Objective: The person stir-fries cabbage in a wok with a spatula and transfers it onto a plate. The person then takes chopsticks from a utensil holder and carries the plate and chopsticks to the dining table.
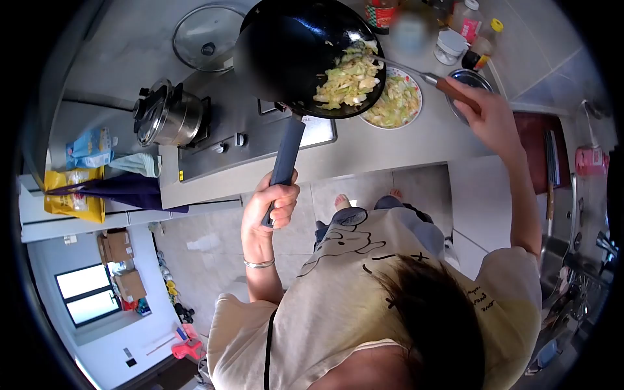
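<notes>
Wok (305, 62) extends ahead of left grip (278, 200), handle (288, 153) clasped

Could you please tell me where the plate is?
In the head view, the plate is upper right of centre, partly hidden by the wok.

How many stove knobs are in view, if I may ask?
2: one knob nearer the pot, the other knob nearer the wok handle. The wok handle could hide more.
</notes>
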Available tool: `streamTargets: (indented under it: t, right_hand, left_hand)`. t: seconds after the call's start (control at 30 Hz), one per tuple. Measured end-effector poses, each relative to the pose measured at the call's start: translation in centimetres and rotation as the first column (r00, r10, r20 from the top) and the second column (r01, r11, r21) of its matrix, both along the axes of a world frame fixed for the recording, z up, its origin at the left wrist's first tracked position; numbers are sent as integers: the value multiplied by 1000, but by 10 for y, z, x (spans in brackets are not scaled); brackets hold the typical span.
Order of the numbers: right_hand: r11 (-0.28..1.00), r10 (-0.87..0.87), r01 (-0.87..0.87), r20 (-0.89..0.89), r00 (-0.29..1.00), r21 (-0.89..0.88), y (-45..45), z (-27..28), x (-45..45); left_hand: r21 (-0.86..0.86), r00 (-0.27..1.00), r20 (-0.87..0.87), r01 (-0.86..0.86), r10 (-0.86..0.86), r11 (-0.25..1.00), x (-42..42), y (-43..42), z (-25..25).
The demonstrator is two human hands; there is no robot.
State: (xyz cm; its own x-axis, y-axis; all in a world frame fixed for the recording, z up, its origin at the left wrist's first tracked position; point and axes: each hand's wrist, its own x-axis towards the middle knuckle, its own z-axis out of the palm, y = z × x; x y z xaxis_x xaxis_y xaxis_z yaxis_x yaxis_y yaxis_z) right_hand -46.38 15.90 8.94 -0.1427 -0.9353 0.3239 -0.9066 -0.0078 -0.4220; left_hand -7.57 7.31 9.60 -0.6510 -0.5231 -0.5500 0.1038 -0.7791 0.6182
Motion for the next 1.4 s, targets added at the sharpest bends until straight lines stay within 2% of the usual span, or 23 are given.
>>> streamTargets:
  t: [0.07,0.2,0.33,0.47,0.57,0.67,0.87,1.17,1.4]
  right_hand:
    - [997,-29,24,-60,998,-78,-6,-12,-2]
    - [993,-97,84,-168,981,-85,-17,-34,7]
    - [982,-164,182,-247,955,49,-2,-53,29]
    - [965,-187,218,-194,963,149,25,-55,57]
    - [949,-208,258,-250,946,184,38,-61,73]
    - [943,-224,267,-215,951,198,47,-63,82]
    - [936,-260,298,-204,944,187,64,-73,94]
    - [903,-365,374,-82,928,214,81,-73,106]
    - [886,-435,437,-51,899,152,113,-81,96]
  left_hand:
    - [-12,1000,21,14,-14,1000,-1,-3,1]
    - [-41,996,71,52,-49,998,-2,-8,4]
    - [-77,986,142,101,-89,992,-5,-12,14]
    - [-93,978,190,109,-89,990,-6,-19,21]
    - [-107,968,226,136,-109,985,-7,-25,23]
    - [-118,961,242,165,-133,979,-7,-27,27]
    - [-110,954,258,183,-150,977,-3,-35,38]
    - [-167,931,338,207,-141,964,-14,-43,42]
    - [-184,930,339,214,-142,959,-16,-48,37]
